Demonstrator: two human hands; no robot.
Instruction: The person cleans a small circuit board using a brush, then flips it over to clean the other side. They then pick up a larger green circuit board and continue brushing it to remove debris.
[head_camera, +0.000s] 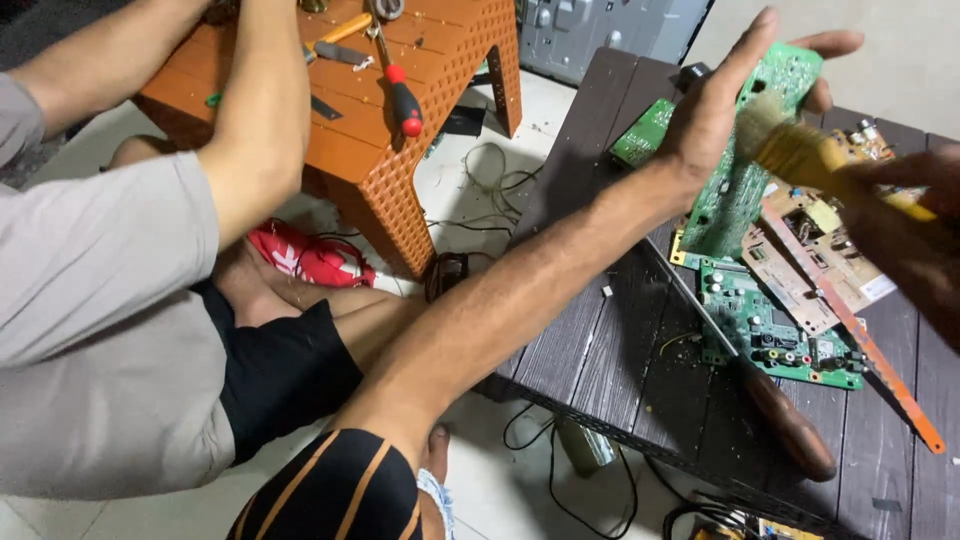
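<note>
My left hand (735, 95) holds a green circuit board (735, 195) tilted upright over the dark slatted table (600, 350), fingers spread across its back. My right hand (915, 230), blurred at the right edge, grips a paintbrush (800, 150) with a yellow handle. Its pale bristles rest against the upper part of the held board, just beside my left hand's fingers.
More circuit boards (775, 325) lie flat on the table, along with a thin orange strip (885, 375) and a brown-handled tool (790, 425). At the left, another person's arm (255, 130) reaches over an orange plastic stool (450, 90) carrying a red-handled screwdriver (404, 100). Cables (480, 190) trail on the floor.
</note>
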